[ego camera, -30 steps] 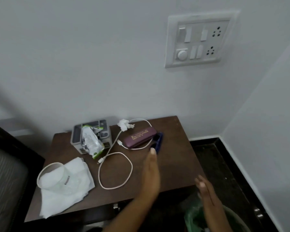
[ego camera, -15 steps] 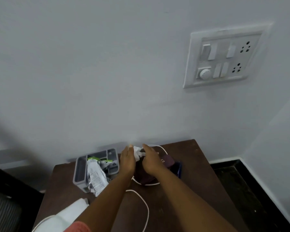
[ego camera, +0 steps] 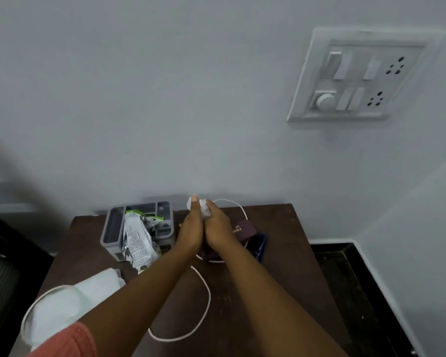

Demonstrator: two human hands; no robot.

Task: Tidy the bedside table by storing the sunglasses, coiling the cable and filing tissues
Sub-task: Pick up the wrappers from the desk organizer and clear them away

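On the dark wooden bedside table [ego camera: 289,243] my left hand [ego camera: 191,228] and my right hand [ego camera: 216,228] press together at the back edge, both closed around a crumpled white tissue [ego camera: 203,207]. A white cable [ego camera: 204,300] loops across the table under my forearms and arcs behind my hands. A maroon glasses case [ego camera: 243,229] lies just right of my right hand, with blue sunglasses [ego camera: 259,247] beside it, partly hidden by my arm.
A grey organizer [ego camera: 113,228] with a silver packet [ego camera: 137,240] stands left of my hands. White tissues [ego camera: 98,282] and a white round container [ego camera: 49,310] lie at the front left. A switch panel [ego camera: 358,78] is on the wall above.
Both hands reached from the front of the table to its back edge and closed together around the crumpled tissue. The camera tilted up toward the wall.
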